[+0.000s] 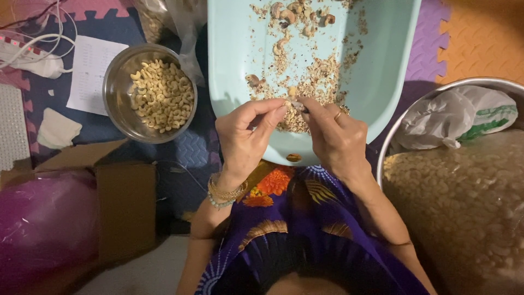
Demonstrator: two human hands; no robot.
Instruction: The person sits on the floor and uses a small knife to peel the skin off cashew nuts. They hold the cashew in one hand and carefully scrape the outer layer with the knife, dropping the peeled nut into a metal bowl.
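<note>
We see both hands meeting over the near edge of a pale green tray point(382, 82) that rests on the lap. The left hand point(243, 134) pinches a small cashew nut point(286, 104) between thumb and fingertips, and the right hand point(335, 136) closes its fingers around a thin tool whose tip touches the same nut; the tool itself is mostly hidden. Shell scraps and unpeeled nuts lie scattered across the tray. To the left, on the foam floor mat, stands a steel bowl point(117, 90) of peeled cashews. At the right sits a large metal basin point(415, 117) holding bagged nuts.
</note>
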